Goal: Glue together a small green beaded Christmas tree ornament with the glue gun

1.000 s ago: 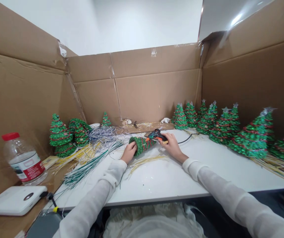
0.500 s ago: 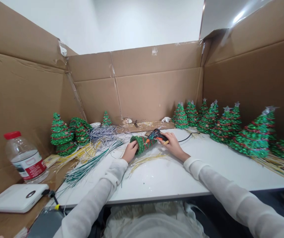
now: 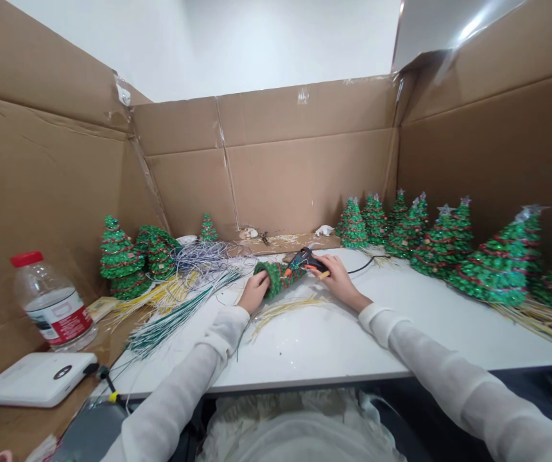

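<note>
My left hand point(image 3: 255, 290) grips the wide base of a small green tree point(image 3: 276, 280) with red trim, which lies on its side above the white table. My right hand point(image 3: 336, 278) is wrapped round a black glue gun point(image 3: 307, 258) with an orange part. The gun's orange tip is against or very near the tree's side; whether it touches, I cannot tell. From the gun a black cable runs off to the right. Yellow strands point(image 3: 280, 310) lie on the table just in front of the tree.
Finished-looking green trees point(image 3: 492, 263) line the right side. More trees point(image 3: 120, 256) stand at the left behind green and white strands point(image 3: 174, 321). A bottle point(image 3: 57, 308) and a white power bank point(image 3: 38, 378) are at the left. Cardboard walls point(image 3: 305, 173) surround the table point(image 3: 334, 353).
The whole view has shifted slightly. Both hands hold the same things in nearly the same place, with the glue gun still beside the tree.
</note>
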Tool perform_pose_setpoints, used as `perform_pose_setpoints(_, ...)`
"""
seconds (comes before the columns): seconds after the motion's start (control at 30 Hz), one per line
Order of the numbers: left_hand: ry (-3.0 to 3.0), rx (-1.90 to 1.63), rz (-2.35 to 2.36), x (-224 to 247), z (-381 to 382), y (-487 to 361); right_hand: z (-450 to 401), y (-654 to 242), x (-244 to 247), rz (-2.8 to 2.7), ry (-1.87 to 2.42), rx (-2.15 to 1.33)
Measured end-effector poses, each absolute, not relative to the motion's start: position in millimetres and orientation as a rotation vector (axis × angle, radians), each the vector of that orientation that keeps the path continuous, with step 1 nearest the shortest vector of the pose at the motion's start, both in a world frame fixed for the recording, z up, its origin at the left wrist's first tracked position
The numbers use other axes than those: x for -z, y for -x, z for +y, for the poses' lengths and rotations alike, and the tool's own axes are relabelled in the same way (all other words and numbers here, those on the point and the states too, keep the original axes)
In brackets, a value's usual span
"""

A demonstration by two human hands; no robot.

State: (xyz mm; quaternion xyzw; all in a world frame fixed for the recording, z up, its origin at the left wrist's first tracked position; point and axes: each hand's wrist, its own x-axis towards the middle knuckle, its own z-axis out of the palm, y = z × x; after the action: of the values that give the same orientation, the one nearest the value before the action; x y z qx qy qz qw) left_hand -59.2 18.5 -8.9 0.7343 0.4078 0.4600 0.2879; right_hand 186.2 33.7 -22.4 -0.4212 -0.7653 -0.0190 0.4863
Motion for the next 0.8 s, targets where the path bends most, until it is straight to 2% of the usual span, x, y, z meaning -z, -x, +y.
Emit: perform_pose_setpoints(0.8,-1.951,-1.229,1.071,6.4,17.2,59.9,35.1,-195.8,18.6,-1.878,1.077,0.110)
